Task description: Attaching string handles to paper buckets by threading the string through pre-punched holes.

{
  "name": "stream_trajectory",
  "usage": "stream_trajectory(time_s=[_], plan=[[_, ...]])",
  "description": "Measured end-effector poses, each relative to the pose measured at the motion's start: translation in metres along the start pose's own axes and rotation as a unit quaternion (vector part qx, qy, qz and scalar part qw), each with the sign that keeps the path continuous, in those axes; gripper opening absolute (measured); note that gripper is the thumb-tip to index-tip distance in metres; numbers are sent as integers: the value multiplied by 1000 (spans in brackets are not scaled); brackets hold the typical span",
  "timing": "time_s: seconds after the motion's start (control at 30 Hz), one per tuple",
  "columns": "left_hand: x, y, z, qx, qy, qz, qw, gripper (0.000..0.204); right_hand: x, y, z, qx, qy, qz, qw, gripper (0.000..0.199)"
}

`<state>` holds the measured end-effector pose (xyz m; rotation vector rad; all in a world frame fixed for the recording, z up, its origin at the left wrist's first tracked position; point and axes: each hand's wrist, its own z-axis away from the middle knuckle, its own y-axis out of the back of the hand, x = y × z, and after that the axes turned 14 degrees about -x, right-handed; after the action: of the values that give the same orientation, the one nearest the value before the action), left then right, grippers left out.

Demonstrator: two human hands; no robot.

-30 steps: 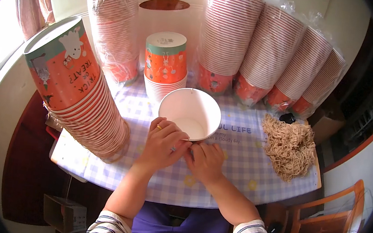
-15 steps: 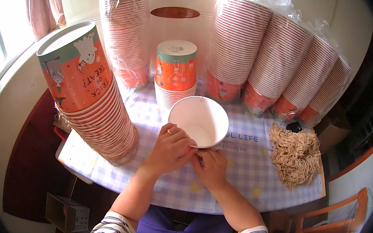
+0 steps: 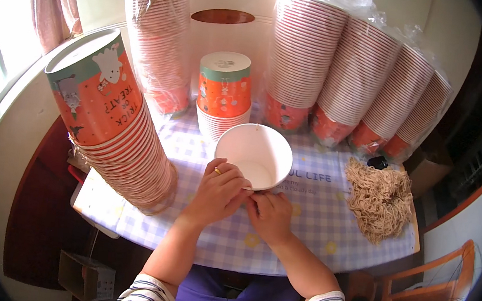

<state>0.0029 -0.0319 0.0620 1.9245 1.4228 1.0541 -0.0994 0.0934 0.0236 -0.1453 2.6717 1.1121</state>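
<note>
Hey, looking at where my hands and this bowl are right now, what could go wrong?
The left hand and right hand pinch only the near rim of the white bowl, so it might tip or crease there. The leaning cup stack stands close beside the left forearm; a nudge could topple it. The noodle pile lies near the table edge and might get swept off.

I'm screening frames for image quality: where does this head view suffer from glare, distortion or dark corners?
Head view: window at upper left blown out white; fisheye bends the table edge and cup stacks toward the rim; corners vignetted black; hands and white bowl evenly lit and sharp.
</note>
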Motion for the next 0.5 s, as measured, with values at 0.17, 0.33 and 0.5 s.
stream_trajectory(time_s=[0.17,0.33,0.5], plan=[[-1,0,0,-8,3,0,1000,10,0,1,0,-7,2,9,1000,14],[-2,-2,0,-3,4,1,1000,9,2,1,2,-6,3,21,1000,12],[3,7,2,23,25,18,999,17,11,12,1,9,-30,-49,998,9]])
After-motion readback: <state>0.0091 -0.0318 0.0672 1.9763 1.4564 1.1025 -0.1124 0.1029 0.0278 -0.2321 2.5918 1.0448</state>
